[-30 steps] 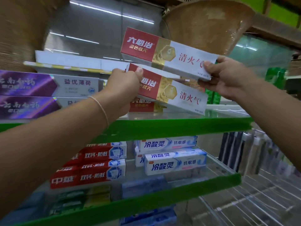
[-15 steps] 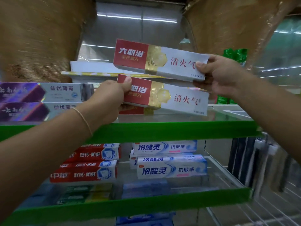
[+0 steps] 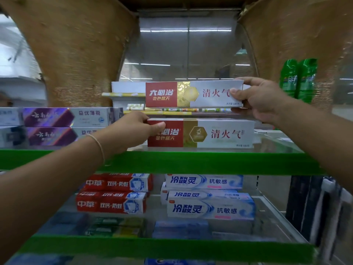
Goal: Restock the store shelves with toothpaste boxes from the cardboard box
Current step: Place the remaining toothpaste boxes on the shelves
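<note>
Two red, gold and white toothpaste boxes are in front of me at the top glass shelf [image 3: 277, 144]. The lower box [image 3: 219, 133] lies level on the shelf glass, and my left hand [image 3: 131, 131] grips its red left end with the thumb on the front face. The upper box [image 3: 191, 94] hangs level in the air above it, and my right hand [image 3: 257, 98] pinches its white right end. The cardboard box is out of view.
Purple boxes [image 3: 65, 117] are stacked at the left of the top shelf. Behind stands a white display with small items [image 3: 133, 107]. Green bottles [image 3: 298, 79] stand at the right. The lower shelf holds red boxes [image 3: 112, 205] and blue-white boxes [image 3: 210, 209]. Green shelf edges [image 3: 191, 162] face me.
The lower box has come down from a tilt to lie flat on the shelf. The upper box has levelled out and dropped closer to it. Both hands keep their hold.
</note>
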### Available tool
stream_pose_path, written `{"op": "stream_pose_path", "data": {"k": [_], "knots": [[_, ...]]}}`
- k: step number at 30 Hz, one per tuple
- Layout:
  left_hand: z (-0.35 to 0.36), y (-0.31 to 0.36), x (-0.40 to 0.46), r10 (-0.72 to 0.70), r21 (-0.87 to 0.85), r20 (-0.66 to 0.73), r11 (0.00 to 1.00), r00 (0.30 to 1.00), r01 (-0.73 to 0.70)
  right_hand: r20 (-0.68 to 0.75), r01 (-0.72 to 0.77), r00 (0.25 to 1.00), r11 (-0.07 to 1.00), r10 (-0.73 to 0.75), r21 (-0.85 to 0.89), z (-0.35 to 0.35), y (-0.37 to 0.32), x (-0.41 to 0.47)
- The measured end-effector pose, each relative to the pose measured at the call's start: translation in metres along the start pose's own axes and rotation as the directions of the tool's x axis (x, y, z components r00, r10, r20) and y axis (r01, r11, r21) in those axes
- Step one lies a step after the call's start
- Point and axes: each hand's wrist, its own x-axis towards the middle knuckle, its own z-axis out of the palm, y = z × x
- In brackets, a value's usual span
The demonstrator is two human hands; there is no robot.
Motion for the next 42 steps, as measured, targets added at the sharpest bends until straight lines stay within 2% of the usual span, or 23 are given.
{"op": "stream_pose_path", "data": {"k": [7,15,22,28,32,42], "knots": [[0.002,-0.003,0.011,-0.031,0.067,0.002,0.997,1.0,0.031,0.015,-0.017,1.0,0.999,0.017,-0.031,-0.002,0.009,0.0],[0.005,-0.006,0.019,0.014,0.128,-0.041,0.992,0.999,-0.008,0.047,-0.039,0.998,0.999,0.04,-0.017,-0.001,0.02,0.004],[0.005,-0.006,0.016,0.011,0.057,-0.058,0.998,0.998,-0.008,0.061,-0.055,0.996,0.997,0.058,-0.047,0.001,0.024,0.004],[0.007,-0.004,0.017,0.078,0.281,-0.096,0.959,0.992,-0.048,0.06,-0.059,0.996,0.994,0.064,-0.088,0.002,0.022,0.001],[0.014,-0.004,0.019,0.13,0.369,-0.133,0.927,0.983,-0.072,0.061,-0.057,0.996,0.993,0.064,-0.1,0.002,0.022,0.002],[0.012,-0.01,0.023,0.119,0.356,-0.185,0.933,0.976,-0.046,0.112,-0.081,0.99,0.994,0.088,-0.067,0.0,0.023,0.003]]}}
